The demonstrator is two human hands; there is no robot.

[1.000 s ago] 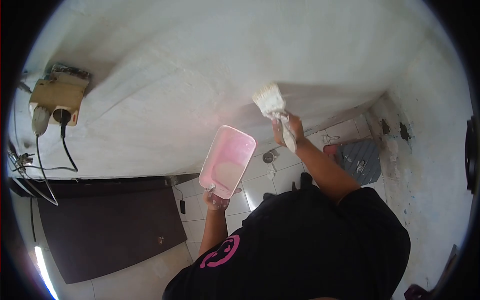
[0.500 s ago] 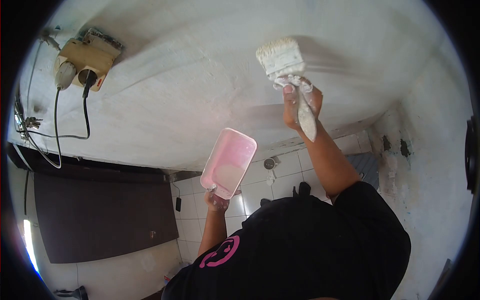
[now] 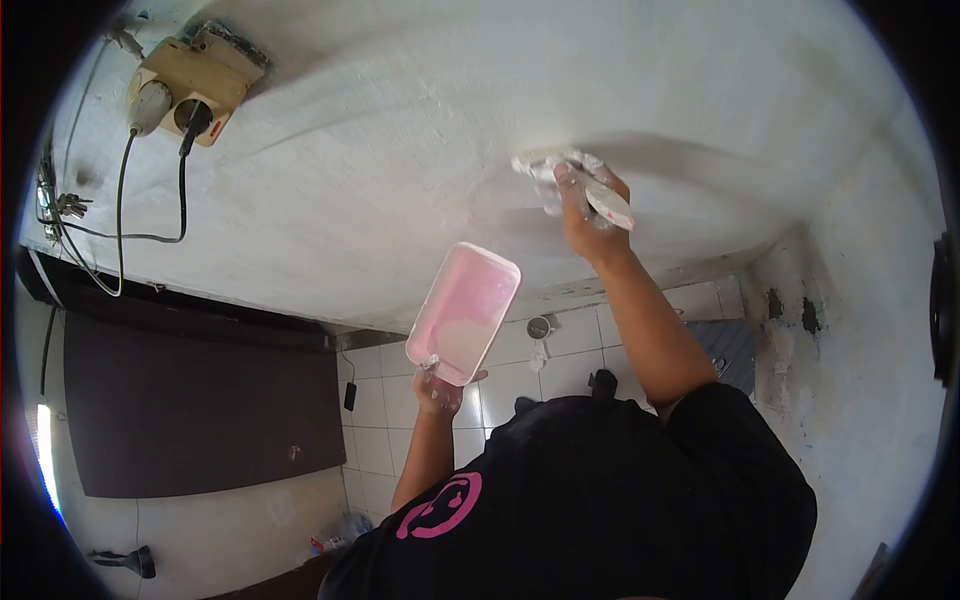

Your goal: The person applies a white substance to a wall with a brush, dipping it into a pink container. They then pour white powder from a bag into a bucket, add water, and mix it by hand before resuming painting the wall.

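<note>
My right hand is wrapped round the handle of a wide paintbrush coated in white paint. The bristles are up at the white wall, foreshortened and partly hidden by my fingers; they seem to touch it. Lower and to the left, my left hand grips the near end of a pink plastic tub, the thumb over its rim. Whitish paint pools in the tub's near end, which is tilted towards me. White smears mark both hands.
At upper left a socket adapter with two plugged-in cables sticks out from the wall. A dark brown panel stands at lower left. On the tiled floor are a cup and a grey mat. Another wall rises at right.
My right hand has tipped the brush, so its bristles have dropped from pointing up to lying against the wall. The tub has shifted slightly up in view, still in my left hand.
</note>
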